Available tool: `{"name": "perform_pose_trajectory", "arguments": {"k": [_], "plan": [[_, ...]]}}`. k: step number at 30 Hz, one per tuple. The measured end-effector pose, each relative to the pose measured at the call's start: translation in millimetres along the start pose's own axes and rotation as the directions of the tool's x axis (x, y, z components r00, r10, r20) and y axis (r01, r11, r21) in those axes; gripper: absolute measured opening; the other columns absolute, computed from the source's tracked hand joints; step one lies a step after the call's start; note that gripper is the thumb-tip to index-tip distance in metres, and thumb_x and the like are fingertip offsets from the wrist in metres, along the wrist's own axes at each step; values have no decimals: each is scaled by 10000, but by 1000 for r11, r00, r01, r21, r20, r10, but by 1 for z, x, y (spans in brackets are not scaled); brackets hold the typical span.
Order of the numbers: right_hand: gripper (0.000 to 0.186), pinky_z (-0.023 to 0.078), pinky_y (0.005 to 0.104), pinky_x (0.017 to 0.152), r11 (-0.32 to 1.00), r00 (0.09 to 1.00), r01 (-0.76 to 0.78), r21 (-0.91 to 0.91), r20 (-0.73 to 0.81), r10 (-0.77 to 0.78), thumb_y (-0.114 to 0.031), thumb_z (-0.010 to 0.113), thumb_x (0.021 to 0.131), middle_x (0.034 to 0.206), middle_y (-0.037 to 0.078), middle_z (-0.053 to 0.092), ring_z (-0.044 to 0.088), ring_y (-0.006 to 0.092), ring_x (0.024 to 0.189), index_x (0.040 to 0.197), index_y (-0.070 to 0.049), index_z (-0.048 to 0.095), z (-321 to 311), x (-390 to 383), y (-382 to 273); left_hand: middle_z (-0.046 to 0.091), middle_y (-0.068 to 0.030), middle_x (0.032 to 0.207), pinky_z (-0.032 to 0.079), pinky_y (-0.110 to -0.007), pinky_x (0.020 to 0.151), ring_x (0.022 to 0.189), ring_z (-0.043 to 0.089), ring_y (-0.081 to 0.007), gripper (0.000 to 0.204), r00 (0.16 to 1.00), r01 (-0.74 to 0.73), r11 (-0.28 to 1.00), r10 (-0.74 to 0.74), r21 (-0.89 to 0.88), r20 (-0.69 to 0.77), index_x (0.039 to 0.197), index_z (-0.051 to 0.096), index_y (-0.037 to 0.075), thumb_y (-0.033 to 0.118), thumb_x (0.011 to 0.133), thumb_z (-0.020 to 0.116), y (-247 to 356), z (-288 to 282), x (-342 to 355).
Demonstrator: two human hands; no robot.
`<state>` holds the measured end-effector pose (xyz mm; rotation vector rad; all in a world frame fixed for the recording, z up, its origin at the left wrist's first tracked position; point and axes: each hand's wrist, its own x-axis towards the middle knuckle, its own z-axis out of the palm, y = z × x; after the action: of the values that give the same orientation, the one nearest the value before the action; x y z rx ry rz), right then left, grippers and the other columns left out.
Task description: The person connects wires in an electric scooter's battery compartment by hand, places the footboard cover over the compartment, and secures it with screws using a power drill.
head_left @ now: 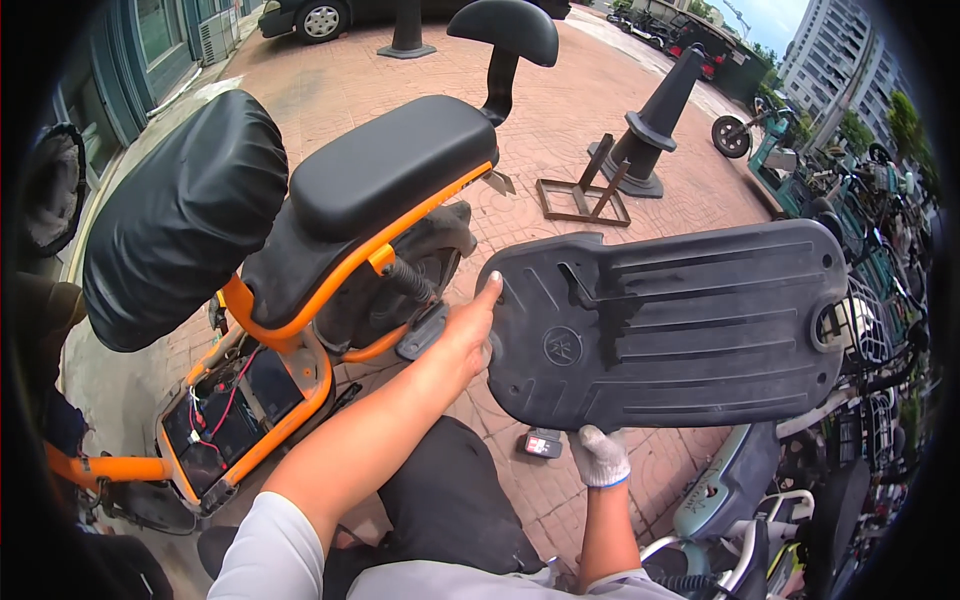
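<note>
A broad black plastic footboard cover point(690, 330), ribbed and wet in one patch, is held up in front of me between both hands. My bare left hand point(470, 335) grips its left end, thumb on top and fingers curled beneath. Under the near edge, my right hand point(602, 457) in a white knit glove is closed on the rim; its fingers are partly hidden. To my left stands an orange electric scooter point(350, 275) with a black seat point(395, 165). Its floor bay lies uncovered, showing black batteries point(225, 430) with red wires point(235, 395).
A small black-and-red battery pack point(540, 443) rests on the brick paving below the cover. Beyond it stand a rusty metal frame point(585, 190) and a dark traffic cone point(655, 125). Parked scooters point(850, 180) crowd the right side. A dark car point(330, 18) is at the back.
</note>
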<state>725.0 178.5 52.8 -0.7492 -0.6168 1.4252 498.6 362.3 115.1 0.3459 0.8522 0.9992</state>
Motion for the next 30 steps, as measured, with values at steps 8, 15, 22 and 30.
{"name": "perform_pose_trajectory", "arguments": {"k": [8,15,22,30], "plan": [[830,376,532,1243,966,969,237,100,-91,-228,-259,908,840,1528,125,578,493,316,1460,1545,-81,508,-18,-17,-36,692,-199,1267,573,-395,957,1099,689,-236,728,954,-206,975,218,80,-204,1322,595,-130,484,977,778,5,8,5],[708,366,578,1258,798,841,465,383,-473,-263,-255,858,904,1559,92,564,520,339,1424,1513,-85,540,-55,13,-51,695,-125,1338,566,-411,1058,1192,701,-246,720,983,-182,980,178,-83,-55,1374,616,21,633,997,654,16,6,-4],[896,393,607,1222,574,766,614,542,-584,-268,-712,752,838,1572,89,562,524,343,1428,1500,-134,582,-36,46,-99,607,-68,1487,391,-404,1217,1396,549,-238,815,979,-204,971,199,-122,-49,1463,571,99,750,973,585,16,-20,9],[312,483,450,997,582,701,704,407,-267,-661,-434,606,1019,928,28,666,613,220,961,990,-141,706,-89,43,-98,621,-91,1432,434,-427,1165,1307,589,-264,767,988,-156,927,147,-342,-53,1417,579,82,736,1046,426,-2,-18,17]]}}
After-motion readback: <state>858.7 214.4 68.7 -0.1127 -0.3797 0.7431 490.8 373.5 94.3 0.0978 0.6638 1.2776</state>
